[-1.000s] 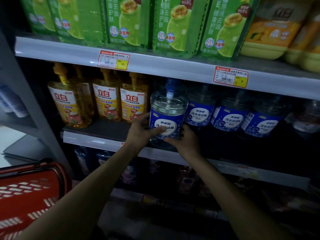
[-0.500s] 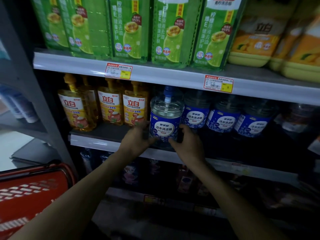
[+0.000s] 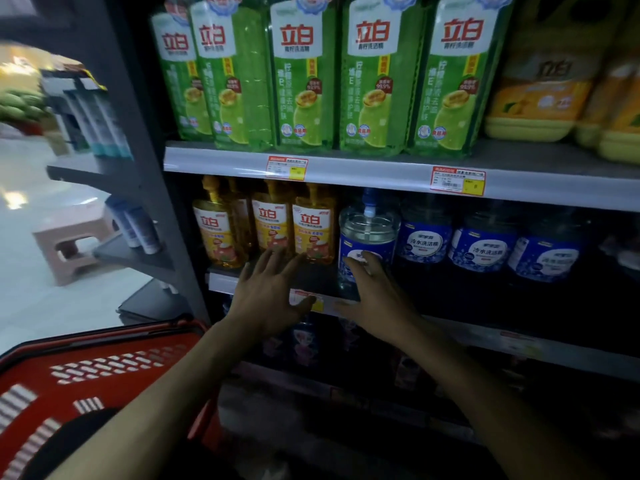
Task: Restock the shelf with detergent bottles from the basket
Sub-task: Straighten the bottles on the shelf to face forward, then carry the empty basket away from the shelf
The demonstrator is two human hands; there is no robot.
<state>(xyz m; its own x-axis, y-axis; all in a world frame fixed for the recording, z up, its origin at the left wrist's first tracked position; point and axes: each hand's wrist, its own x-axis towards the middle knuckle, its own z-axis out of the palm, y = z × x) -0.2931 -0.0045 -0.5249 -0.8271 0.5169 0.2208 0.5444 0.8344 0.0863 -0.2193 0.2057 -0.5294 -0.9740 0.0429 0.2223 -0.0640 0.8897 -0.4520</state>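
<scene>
A clear detergent bottle with a blue label and blue pump (image 3: pixel 367 237) stands at the front of the middle shelf (image 3: pixel 263 289), left of more blue-labelled bottles (image 3: pixel 481 249). My right hand (image 3: pixel 372 294) is open in front of it, fingertips at its label. My left hand (image 3: pixel 273 292) is open with spread fingers, hovering before the shelf edge below the yellow bottles (image 3: pixel 275 225). The red basket (image 3: pixel 93 372) sits at the lower left; its contents are hidden.
Green detergent packs (image 3: pixel 304 77) and yellow tubs (image 3: pixel 540 98) fill the upper shelf. Price tags (image 3: pixel 457 181) hang on the shelf rail. A grey upright (image 3: pixel 152 188) bounds the shelf on the left. A pink stool (image 3: pixel 69 244) stands on the floor beyond.
Both hands have let go of the blue-labelled bottle and pulled back; the left hand moved left and spread open. The bottle stays on the shelf. The view has shifted upward.
</scene>
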